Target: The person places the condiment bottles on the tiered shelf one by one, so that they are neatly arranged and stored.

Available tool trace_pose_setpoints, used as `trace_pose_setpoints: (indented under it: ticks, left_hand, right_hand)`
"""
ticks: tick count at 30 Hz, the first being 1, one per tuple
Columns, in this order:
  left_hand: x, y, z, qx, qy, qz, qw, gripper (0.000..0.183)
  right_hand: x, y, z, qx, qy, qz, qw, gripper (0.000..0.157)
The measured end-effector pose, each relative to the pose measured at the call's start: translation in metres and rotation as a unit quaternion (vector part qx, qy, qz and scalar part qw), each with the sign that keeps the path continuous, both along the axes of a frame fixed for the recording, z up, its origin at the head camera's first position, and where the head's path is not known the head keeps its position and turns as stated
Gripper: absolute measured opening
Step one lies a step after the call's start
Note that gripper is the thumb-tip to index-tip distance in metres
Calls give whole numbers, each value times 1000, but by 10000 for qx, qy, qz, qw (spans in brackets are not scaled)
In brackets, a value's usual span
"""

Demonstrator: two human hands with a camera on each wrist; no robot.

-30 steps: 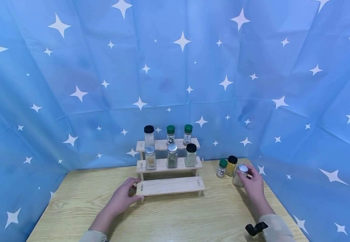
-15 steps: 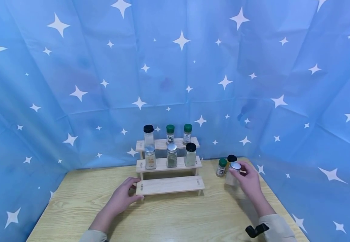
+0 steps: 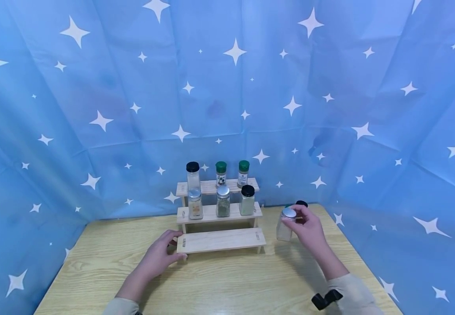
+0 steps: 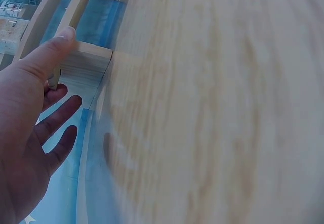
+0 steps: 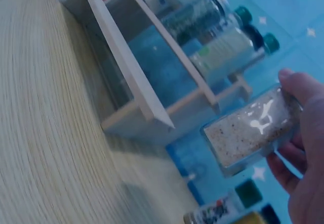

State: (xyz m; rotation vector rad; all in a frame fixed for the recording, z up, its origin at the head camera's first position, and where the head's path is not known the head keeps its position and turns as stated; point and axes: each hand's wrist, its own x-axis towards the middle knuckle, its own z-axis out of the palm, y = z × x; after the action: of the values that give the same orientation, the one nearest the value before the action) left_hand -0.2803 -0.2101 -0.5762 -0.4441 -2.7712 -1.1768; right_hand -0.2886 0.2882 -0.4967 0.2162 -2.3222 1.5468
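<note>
My right hand (image 3: pixel 307 229) pinches a square glass spice jar (image 3: pixel 284 231) near its silver lid, to the right of a three-tier wooden spice rack (image 3: pixel 221 241). Pale, speckled seasoning fills the held jar (image 5: pixel 253 128) in the right wrist view, where it is raised above the table. At the rack's left end, my left hand (image 3: pixel 158 258) grips the lowest shelf, thumb in front and fingers behind. The left wrist view has the thumb (image 4: pixel 55 47) pressed on the shelf's edge, the other fingers spread loosely. No jar stands on the lowest shelf.
Three jars, one a silver-lidded jar of green herbs (image 3: pixel 223 203), line the middle shelf. Three more, including a black-lidded jar (image 3: pixel 193 177), stand on top. Behind the right hand are a green-lidded bottle (image 5: pixel 230 206) and a black-lidded yellow jar (image 5: pixel 258 217). A starry blue curtain (image 3: pixel 227 87) borders the table.
My right hand has lifted the silver-lidded jar from the table's right side and carried it left toward the rack, passing in front of the two other jars. The left hand has stayed put.
</note>
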Motion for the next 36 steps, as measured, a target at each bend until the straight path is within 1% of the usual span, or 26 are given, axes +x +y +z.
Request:
trace_pose_setpoints:
  ticks: [6, 11, 19, 23, 27, 33, 36]
  left_hand:
    - [1, 0, 1, 6, -21, -4, 10000, 68]
    - [2, 1, 1, -1, -20, 9, 10000, 69]
    - [2, 1, 2, -4, -38, 25, 10000, 67]
    - [2, 1, 3, 35, -101, 30, 9999, 67]
    - [3, 1, 4, 69, -165, 25, 9998, 68]
    - [2, 1, 3, 83, -156, 16, 9998, 69]
    - [1, 1, 3, 104, -157, 8, 9998, 69]
  right_hand:
    - [1, -22, 7, 151, -73, 234, 9996, 39]
    - [1, -40, 8, 95, -154, 366, 9992, 38]
    - [3, -71, 8, 22, -67, 604, 9981, 38]
    - [1, -90, 6, -42, 48, 812, 9967, 39]
    - [3, -113, 5, -49, 151, 1032, 9945, 39]
    - [6, -144, 5, -126, 225, 1429, 9894, 38]
    - [6, -157, 5, -120, 274, 1532, 9877, 38]
